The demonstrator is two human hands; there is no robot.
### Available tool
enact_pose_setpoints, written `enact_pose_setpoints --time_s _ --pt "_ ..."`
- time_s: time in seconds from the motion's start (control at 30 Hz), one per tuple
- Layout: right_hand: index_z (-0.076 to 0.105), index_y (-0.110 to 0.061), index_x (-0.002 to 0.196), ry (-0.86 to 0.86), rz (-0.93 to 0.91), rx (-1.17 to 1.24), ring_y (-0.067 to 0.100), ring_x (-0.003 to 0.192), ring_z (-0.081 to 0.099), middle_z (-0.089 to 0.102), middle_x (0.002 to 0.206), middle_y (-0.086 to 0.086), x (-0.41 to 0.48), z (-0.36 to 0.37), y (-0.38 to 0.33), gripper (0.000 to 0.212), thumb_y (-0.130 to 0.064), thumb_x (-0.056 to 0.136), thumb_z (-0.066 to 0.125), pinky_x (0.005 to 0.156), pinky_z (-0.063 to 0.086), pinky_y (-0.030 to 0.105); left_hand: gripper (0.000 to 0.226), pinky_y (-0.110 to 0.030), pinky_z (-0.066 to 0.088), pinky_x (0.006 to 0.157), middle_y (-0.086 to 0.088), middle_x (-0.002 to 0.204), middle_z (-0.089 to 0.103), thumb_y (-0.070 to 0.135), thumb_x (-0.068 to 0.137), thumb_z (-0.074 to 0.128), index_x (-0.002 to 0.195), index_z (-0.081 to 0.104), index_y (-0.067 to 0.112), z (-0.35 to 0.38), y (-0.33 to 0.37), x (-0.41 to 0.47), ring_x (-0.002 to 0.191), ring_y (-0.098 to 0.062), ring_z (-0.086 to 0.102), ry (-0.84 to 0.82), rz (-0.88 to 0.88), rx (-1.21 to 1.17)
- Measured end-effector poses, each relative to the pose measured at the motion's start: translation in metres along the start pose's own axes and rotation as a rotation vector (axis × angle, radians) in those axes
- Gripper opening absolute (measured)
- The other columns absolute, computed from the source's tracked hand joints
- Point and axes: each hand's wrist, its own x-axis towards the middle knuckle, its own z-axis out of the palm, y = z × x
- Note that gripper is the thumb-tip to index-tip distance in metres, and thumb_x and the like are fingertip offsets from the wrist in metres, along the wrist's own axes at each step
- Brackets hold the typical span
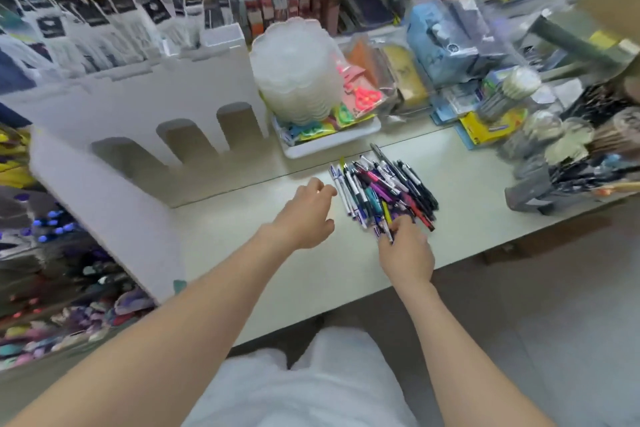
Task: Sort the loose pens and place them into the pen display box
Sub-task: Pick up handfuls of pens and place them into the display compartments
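At the heap of multicoloured plastic pens [384,187], likely light and slippery, the right hand [405,250] pinched barrel ends while the left hand [304,215] hovered relaxed, empty.

Pens [381,187]: glossy plastic barrels. Under pens, table [277,270]: smooth, matt. Left of pens, pen display box [138,107]: matt white cardboard. Behind pens, scalloped stack [294,73]: frosted translucent plastic; tray [329,146]: smooth white plastic.

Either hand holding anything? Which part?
Right hand pinches the near ends of pens at the pile's near edge; blur hides how many. Left hand holds nothing, fingers loosely curled over the table.
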Motion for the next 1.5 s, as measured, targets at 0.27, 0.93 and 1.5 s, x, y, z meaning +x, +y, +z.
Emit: enact_pose_setpoints --time_s 0.27,0.93,1.5 --pt "0.053 -0.016 0.126 -0.083 -0.155 -0.201 0.031 0.088 0.068 0.063 0.115 0.006 0.025 0.023 0.015 0.028 -0.023 0.101 0.064 0.063 0.046 0.036 0.087 -0.054 0.053 0.097 -0.015 0.155 0.032 -0.013 0.084 0.057 0.161 0.025 0.014 0.026 0.004 0.09 0.134 -0.042 0.046 -0.022 -0.102 0.052" --pt "0.055 -0.009 0.103 0.101 -0.138 -0.276 0.034 0.087 0.058 0.059 0.098 0.012 0.019 0.049 -0.015 0.04 -0.042 0.083 0.064 0.075 0.046 0.044 0.058 -0.048 0.048 0.104 -0.01 0.146 0.043 0.031 0.089 0.07 0.138 0.045 0.013 0.044 -0.03 0.116 0.129 -0.035 0.044 0.071 0.036 0.147" --pt "0.046 -0.005 0.145 0.068 -0.31 -0.385 0.03 0.109 0.055 0.056 0.123 0.012 0.039 0.064 -0.041 0.088 -0.064 0.084 0.072 0.085 0.049 0.043 0.079 -0.046 0.045 0.109 -0.013 0.15 0.039 0.014 0.083 0.077 0.153 0.041 0.012 0.031 -0.034 0.104 0.134 -0.034 0.04 0.009 0.082 0.06"
